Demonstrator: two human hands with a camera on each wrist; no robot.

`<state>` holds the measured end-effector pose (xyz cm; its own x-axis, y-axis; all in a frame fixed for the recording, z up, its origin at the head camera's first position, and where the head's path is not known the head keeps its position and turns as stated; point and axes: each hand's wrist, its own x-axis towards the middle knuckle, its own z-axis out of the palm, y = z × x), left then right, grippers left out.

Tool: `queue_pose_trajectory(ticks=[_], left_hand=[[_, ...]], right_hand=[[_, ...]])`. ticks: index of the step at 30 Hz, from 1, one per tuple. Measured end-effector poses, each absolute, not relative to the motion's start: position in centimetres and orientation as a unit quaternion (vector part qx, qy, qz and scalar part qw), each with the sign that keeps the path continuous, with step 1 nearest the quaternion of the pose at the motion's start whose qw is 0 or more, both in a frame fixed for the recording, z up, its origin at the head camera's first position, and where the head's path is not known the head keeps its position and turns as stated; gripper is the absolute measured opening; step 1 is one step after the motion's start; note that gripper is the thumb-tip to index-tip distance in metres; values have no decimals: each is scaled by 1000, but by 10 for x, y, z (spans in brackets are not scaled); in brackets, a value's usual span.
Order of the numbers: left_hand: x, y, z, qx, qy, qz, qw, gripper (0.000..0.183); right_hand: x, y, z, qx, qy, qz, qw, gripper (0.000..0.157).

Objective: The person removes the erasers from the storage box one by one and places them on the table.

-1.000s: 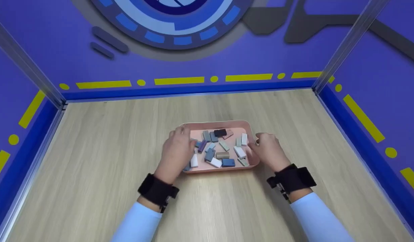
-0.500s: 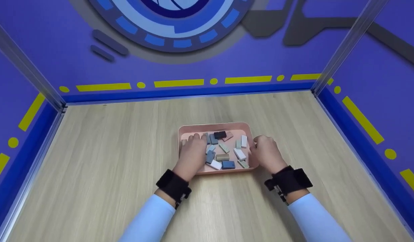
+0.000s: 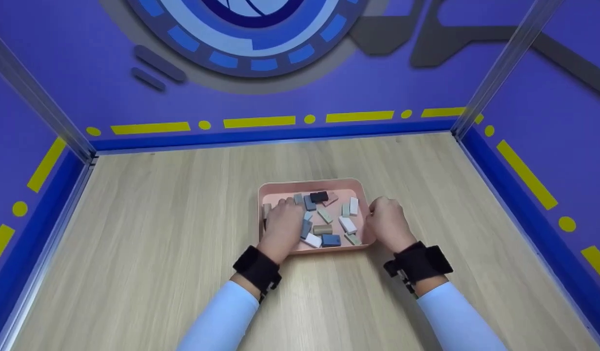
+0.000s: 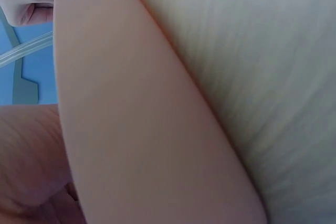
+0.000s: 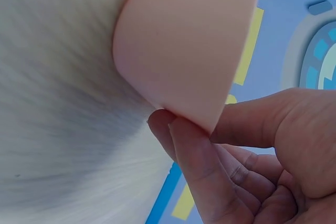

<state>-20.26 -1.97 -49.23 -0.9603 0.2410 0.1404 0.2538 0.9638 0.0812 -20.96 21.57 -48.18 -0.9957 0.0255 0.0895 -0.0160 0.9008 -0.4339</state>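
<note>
A shallow pink tray [image 3: 311, 185] lies on the table and holds several small rectangular blocks, among them a black block [image 3: 319, 196], a dark blue block [image 3: 331, 240] and a white block [image 3: 347, 224]. Over the tray's left part, my left hand [image 3: 283, 223] reaches down with bent fingers among the blocks. Its fingertips are hidden, and the tray wall [image 4: 131, 103] covers most of them in the left wrist view. At the tray's right side, my right hand [image 3: 390, 223] pinches the wall; in the right wrist view the thumb and fingers [image 5: 199, 156] have hold of its edge.
The pale wood table [image 3: 173, 214] extends around the tray on every side. Blue-purple panels with yellow markings [image 3: 260, 121] enclose it at the back, left and right. Metal posts [image 3: 499, 68] stand at the back corners.
My left hand has moved right and toward me, from the tray's left rim to over the blocks. My right hand has stayed at the right wall, shifting only slightly.
</note>
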Motion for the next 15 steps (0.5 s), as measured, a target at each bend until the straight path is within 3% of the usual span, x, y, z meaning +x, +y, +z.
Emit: queue_pose_trajectory(ticks=[8,15], left_hand=[[-202,-17,-495,-138,-985,-39,96,19],[-202,-22,-485,-130,-986,-89,63,20]], right_hand=[[-212,216,-481,-25,-969,245,18,16],[-213,217,-480,-40,-965,258,-8,13]])
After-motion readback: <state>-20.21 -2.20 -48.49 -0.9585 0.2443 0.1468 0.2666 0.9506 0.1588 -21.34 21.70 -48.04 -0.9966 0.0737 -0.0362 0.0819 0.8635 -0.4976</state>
